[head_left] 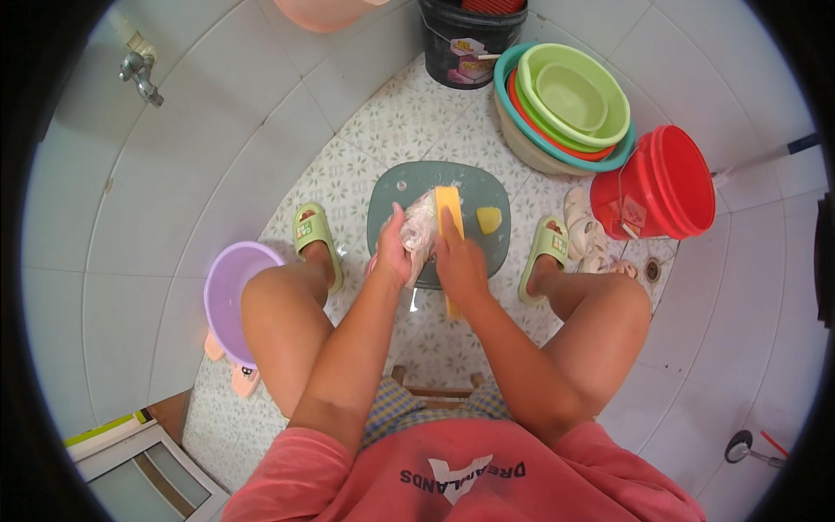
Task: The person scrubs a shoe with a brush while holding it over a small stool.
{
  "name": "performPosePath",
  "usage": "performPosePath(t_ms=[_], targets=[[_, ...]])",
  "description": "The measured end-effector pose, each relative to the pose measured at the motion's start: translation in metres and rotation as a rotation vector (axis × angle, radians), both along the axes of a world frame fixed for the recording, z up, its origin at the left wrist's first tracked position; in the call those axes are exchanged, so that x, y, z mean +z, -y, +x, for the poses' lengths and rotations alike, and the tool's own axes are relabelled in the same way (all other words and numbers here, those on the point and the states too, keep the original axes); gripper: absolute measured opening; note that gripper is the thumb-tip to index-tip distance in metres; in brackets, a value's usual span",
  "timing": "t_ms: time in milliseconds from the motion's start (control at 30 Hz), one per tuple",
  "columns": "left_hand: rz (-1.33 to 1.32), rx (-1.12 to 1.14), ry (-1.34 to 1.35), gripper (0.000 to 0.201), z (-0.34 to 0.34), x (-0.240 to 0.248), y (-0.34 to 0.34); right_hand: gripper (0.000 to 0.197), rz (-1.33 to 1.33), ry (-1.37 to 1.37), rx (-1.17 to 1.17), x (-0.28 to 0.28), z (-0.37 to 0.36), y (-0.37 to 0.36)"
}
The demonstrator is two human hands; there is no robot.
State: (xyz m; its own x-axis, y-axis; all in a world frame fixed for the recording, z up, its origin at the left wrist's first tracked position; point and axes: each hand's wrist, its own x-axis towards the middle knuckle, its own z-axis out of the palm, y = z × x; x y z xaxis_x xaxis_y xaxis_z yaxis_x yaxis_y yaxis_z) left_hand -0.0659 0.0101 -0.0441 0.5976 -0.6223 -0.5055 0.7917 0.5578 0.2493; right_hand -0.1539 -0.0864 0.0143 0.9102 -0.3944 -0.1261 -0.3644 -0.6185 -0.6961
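A rounded grey-green board or low stool top (483,178) lies between my feet, wet on its surface. Over it, my left hand (394,248) grips a bunched, soapy white cloth (421,217), with a bit of pink showing at its lower left. My right hand (461,264) is closed around a long yellow scrubbing brush (446,199), pressed against the cloth's right side; the brush's underside is hidden. A yellow bar of soap (489,220) rests on the board to the right of the brush.
A purple bucket (224,300) stands beside my left knee. Stacked basins (571,96), a black bucket (470,43) and a tilted red bucket (645,183) line the far and right walls. Pale sandals (584,228) and a floor drain (652,269) are at right. A tap (141,76) juts from the left wall.
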Motion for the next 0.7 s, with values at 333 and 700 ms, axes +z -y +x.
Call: performPosePath(t_ms=[333,700], targets=[[0.011,-0.075,0.047,0.071,0.000,0.008,0.000,0.053,0.017,-0.069,-0.011,0.002,0.015,-0.001],[-0.049,-0.141,-0.005,0.076,0.000,0.017,0.000,0.050,-0.137,-0.066,-0.027,-0.005,0.011,-0.001]])
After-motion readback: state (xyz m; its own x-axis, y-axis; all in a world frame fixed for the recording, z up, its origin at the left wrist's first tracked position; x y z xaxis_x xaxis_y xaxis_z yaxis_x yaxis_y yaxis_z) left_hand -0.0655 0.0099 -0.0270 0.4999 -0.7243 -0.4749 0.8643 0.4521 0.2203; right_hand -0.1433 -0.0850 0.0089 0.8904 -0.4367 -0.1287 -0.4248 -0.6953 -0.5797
